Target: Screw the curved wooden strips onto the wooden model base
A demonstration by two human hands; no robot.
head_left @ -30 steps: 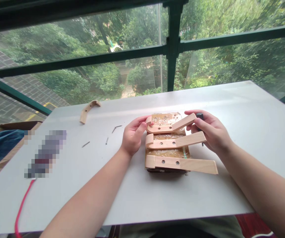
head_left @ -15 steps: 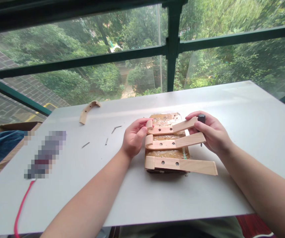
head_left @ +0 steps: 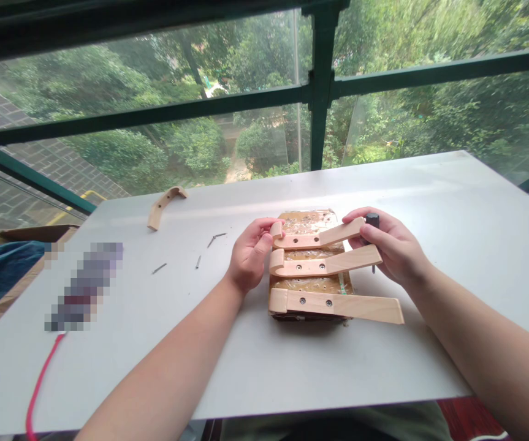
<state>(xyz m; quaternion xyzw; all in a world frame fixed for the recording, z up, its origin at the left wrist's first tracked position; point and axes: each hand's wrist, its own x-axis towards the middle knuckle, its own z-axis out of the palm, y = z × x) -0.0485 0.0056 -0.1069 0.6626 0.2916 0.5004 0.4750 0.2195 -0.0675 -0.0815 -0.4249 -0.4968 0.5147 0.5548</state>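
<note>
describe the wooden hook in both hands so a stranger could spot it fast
On the white table, between the left hand and right hand, sits a brown taped block. Of the three wooden hooks across it, you want the farthest hook, held at both ends. Its two holes look dark, whereas the nearer hooks show shiny screw heads.

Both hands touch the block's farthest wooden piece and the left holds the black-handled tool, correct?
No: the head view shows the right hand holding the black-handled tool. It and the left hand touch the block's farthest wooden piece.
</note>
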